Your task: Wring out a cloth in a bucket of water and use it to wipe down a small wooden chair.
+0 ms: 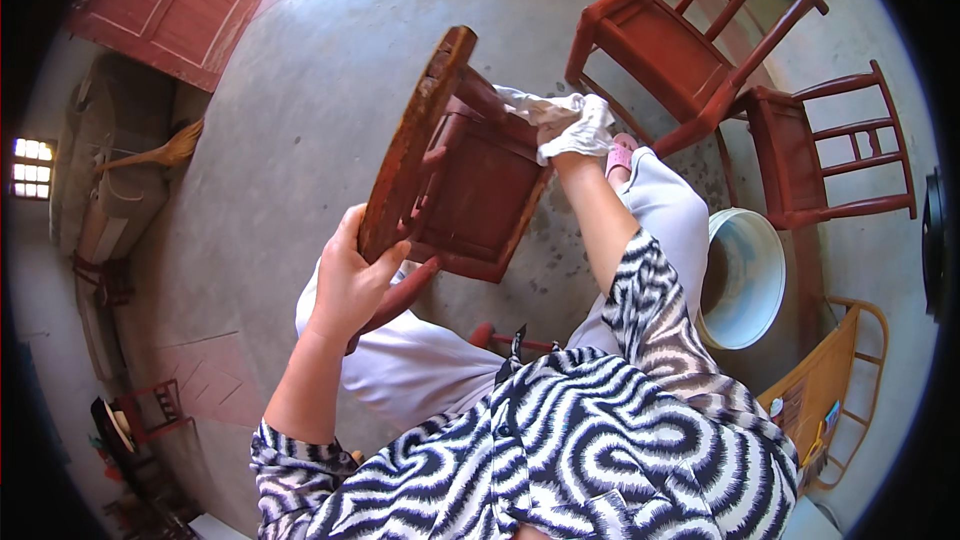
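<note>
1 left hand [352, 275] grips red chair [478, 190]; 1 right hand [553, 117], extended farther forward, clutches white cloth [586, 126].

We hold a tilted, reddish-brown wooden chair [478, 190], its edges worn, with a crumpled white cloth [585, 126] against it.

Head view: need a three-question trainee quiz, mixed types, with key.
1. What is the left hand gripping?
2. True or false: the round white bucket stands on the person's right.
3. Where is the crumpled white cloth? a) inside the bucket; b) in the right hand; c) in the left hand.

Key:
1. A red-brown wooden chair.
2. True.
3. b
</note>
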Available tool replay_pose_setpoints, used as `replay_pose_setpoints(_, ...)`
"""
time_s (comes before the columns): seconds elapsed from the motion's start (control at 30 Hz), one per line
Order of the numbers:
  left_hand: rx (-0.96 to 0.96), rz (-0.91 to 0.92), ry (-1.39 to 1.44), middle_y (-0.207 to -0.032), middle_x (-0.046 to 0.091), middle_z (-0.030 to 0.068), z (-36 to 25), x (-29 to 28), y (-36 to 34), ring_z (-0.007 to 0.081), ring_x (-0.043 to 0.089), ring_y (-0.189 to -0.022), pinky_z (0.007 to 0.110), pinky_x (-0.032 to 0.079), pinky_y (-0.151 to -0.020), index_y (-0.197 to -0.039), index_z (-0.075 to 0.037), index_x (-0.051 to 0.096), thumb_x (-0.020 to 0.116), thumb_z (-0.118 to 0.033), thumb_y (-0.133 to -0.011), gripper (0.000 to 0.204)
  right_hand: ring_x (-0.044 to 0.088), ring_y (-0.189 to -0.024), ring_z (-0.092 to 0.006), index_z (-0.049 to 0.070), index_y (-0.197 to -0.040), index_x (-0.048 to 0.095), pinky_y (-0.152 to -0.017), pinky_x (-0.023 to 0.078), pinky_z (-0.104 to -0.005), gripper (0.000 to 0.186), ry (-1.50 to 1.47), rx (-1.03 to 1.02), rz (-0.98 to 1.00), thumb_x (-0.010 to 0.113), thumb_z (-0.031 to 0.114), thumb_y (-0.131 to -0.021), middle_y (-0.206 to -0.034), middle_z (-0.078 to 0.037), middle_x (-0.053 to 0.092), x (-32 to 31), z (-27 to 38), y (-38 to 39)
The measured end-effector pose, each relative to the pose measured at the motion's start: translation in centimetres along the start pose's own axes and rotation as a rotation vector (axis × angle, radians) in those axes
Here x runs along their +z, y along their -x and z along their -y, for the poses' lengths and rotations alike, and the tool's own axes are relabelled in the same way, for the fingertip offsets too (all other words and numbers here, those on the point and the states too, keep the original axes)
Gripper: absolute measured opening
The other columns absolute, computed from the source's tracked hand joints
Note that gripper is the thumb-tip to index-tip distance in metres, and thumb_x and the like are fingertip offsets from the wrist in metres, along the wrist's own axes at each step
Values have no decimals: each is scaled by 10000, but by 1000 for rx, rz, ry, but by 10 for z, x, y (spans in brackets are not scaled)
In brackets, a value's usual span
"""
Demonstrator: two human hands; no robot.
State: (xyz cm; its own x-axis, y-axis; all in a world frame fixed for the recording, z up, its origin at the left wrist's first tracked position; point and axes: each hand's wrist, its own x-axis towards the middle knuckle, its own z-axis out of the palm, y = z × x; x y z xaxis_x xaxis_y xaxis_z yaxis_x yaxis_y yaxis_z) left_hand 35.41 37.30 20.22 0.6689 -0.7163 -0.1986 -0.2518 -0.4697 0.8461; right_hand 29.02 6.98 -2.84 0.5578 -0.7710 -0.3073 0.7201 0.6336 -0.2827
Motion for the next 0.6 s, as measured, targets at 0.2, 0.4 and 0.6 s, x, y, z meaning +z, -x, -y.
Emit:
replay_pose_setpoints(0.2,58,248,161,-1138,518,128,12,-16,-33,168,507,-1024,334,399,-912,-1230,-5,390,614,-146,-745,552,533,-613,-142,141,-859,482,-558,430,-271,293,586,109,138,379,400,-947,-684,0,516,8,-14,41)
replay_pose_setpoints(0.4,55,289,419,-1112,531,115,-1,4,-82,163,516,-957,308,408,-866,-1187,-20,424,602,-128,-715,516,503,-645,-155,122,-847,501,-616,426,-251,206,977,-303,438,418,297,-918,-658,-16,420,-91,-42,-78)
replay_pose_setpoints(0.6,-17,83,567,-972,596,147,20,-41,-86,240,527,-1035,365,282,-1026,-1215,38,402,587,-184,-647,637,500,-811,-160,103,-894,520,-723,460,-298,76,1646,-211,610,472,162,-900,-875,-58,498,7,-147,-21)
